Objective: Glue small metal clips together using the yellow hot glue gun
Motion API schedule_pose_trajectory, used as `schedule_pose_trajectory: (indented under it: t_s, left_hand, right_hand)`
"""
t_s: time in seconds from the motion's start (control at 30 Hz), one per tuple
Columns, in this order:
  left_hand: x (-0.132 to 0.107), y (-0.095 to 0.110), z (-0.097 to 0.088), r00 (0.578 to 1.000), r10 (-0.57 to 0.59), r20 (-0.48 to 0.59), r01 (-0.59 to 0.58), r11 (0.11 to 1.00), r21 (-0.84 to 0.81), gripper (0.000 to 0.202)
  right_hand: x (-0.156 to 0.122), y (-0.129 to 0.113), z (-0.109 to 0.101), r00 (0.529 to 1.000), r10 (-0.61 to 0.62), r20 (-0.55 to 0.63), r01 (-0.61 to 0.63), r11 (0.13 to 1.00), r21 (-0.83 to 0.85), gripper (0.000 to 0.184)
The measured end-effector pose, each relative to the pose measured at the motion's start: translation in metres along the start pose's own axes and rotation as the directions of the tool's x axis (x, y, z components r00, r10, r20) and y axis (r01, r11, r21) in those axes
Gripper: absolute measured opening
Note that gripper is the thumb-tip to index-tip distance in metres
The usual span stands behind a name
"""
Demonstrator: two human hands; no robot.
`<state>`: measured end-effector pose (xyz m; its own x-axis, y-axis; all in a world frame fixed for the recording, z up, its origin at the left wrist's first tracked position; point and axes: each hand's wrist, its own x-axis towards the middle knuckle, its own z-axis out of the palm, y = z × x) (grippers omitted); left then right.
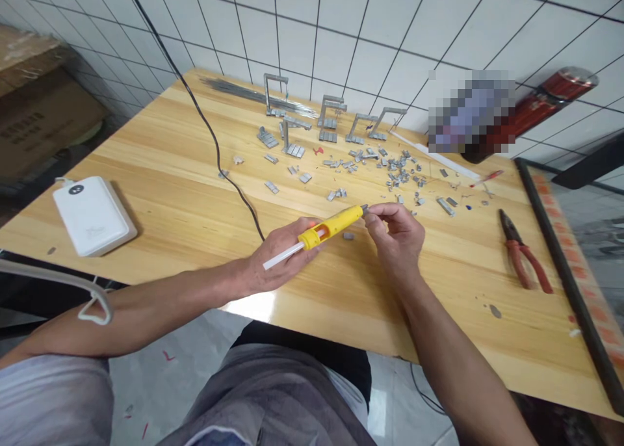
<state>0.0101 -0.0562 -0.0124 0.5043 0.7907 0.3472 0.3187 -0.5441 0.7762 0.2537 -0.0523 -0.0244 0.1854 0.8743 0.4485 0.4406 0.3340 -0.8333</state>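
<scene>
In the head view the left hand [275,259] is closed around the rear half of a yellow pen-style glue gun [336,223]. Its long axis runs from the pale glue stick [281,255], which juts back past the palm, up and to the right to the metal nozzle [363,208], just above the wooden table [195,205]. The right hand [397,236] meets that nozzle end-on, thumb and forefinger pinched together at its tip (whether a small metal piece sits between them cannot be told), so it is the hand nearer the working end. Scattered metal clips [400,173] lie beyond both grips, and red-handled pliers [525,259] lie well right of the right hand.
</scene>
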Motion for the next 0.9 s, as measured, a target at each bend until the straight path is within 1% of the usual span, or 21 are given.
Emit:
schedule_pose_trajectory:
  t_s: [0.23, 0.37, 0.47, 0.6, 0.73, 0.83, 0.9]
  left_hand:
    - [0.000, -0.001, 0.001, 0.999, 0.029, -0.019, -0.028, 0.999, 0.033, 0.023]
    - [0.000, -0.004, 0.001, 0.997, 0.063, -0.035, -0.062, 0.998, 0.027, 0.021]
    - [-0.001, -0.006, 0.000, 0.998, 0.049, -0.037, -0.048, 0.998, 0.033, 0.020]
    - [-0.002, -0.005, 0.000, 0.998, 0.054, -0.045, -0.052, 0.998, 0.042, 0.021]
    - [0.000, -0.005, 0.000, 0.999, 0.043, -0.013, -0.043, 0.999, 0.008, 0.020]
    - [0.001, -0.008, 0.000, 0.999, 0.038, 0.001, -0.038, 0.999, 0.016, 0.018]
    - [0.001, -0.011, 0.001, 0.999, 0.051, -0.010, -0.051, 0.998, 0.022, 0.018]
  right_hand:
    - [-0.002, 0.001, -0.001, 1.000, 0.015, -0.014, -0.015, 0.999, 0.040, 0.003]
    - [-0.002, 0.003, -0.002, 0.998, 0.054, -0.013, -0.053, 0.997, 0.058, 0.008]
    - [-0.002, 0.003, -0.003, 0.998, 0.066, -0.018, -0.065, 0.996, 0.056, 0.009]
    - [0.000, -0.001, -0.003, 0.999, 0.034, -0.004, -0.033, 0.999, 0.009, 0.007]
    - [0.000, -0.004, -0.002, 1.000, -0.001, 0.005, 0.001, 1.000, -0.025, 0.005]
    - [0.000, -0.004, -0.002, 0.999, 0.043, 0.003, -0.043, 0.999, 0.002, 0.005]
    - [0.002, -0.003, -0.004, 0.996, 0.087, 0.002, -0.087, 0.996, 0.025, 0.006]
